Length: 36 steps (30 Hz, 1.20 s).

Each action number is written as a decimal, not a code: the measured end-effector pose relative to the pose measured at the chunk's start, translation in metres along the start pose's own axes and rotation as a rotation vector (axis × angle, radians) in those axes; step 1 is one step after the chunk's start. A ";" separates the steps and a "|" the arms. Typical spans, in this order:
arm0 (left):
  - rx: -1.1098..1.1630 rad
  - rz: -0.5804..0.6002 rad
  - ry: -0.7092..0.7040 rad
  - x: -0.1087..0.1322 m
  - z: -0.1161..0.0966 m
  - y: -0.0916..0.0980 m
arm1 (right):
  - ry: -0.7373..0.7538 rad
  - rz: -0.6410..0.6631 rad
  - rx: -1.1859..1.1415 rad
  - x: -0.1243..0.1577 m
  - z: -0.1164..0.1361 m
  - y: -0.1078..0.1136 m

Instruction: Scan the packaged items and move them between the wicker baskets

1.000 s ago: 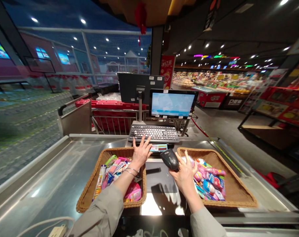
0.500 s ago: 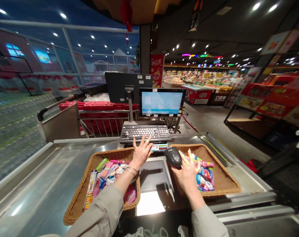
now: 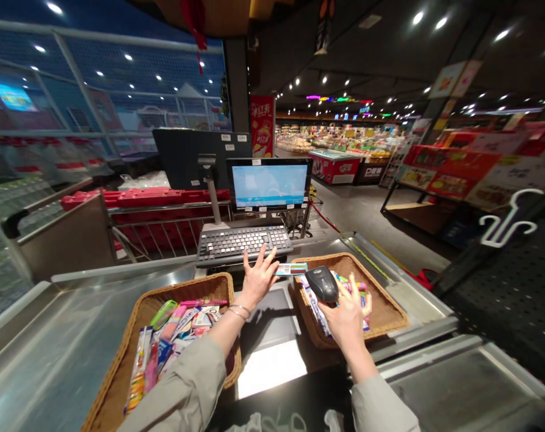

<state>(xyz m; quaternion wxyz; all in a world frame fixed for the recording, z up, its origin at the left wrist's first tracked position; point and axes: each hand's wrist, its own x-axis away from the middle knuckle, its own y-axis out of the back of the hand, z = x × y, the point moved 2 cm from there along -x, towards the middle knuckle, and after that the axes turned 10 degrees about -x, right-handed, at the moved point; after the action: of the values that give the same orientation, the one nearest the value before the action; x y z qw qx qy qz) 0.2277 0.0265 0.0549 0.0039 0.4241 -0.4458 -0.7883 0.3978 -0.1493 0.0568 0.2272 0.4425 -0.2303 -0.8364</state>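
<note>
My left hand [image 3: 256,282], fingers spread over the gap between keyboard and baskets, holds a slim light-blue packet [image 3: 291,269] at the thumb side. The packet's barcode faces up and its far end points right. My right hand [image 3: 351,315] is closed around a black handheld barcode scanner [image 3: 322,284], whose head points left toward the packet. Below the scanner stands the right wicker basket [image 3: 391,306] with several colourful packets, partly hidden by my hand. The left wicker basket [image 3: 113,360] holds many small packaged goods, among them a green-edged pack [image 3: 163,314]; my left forearm covers part of it.
A black keyboard [image 3: 243,245] and a lit monitor [image 3: 271,185] stand behind my hands. A second screen [image 3: 200,159] faces away on a pole. Metal counter [image 3: 69,336] extends to the left. A white hanger-like hook [image 3: 508,222] stands at the right.
The view has turned right, so counter, baskets and monitor sit further left in the picture. Both hands have shifted right over the counter, keeping the packet and the scanner.
</note>
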 end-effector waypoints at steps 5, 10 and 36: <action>0.034 -0.017 -0.054 -0.008 -0.016 -0.008 | -0.073 -0.008 0.035 0.002 -0.017 0.007; 0.063 -0.028 -0.095 -0.014 -0.030 -0.014 | -0.139 -0.078 0.037 0.003 -0.035 0.014; 0.233 -0.148 -0.400 -0.039 -0.092 -0.035 | -0.336 -0.207 0.092 0.014 -0.074 0.068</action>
<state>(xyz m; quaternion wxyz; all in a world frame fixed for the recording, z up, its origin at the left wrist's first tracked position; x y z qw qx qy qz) 0.3271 -0.0021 0.0339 -0.1913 0.2889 -0.4933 -0.7978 0.4650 -0.2252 0.0503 0.0782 0.3281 -0.2560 -0.9059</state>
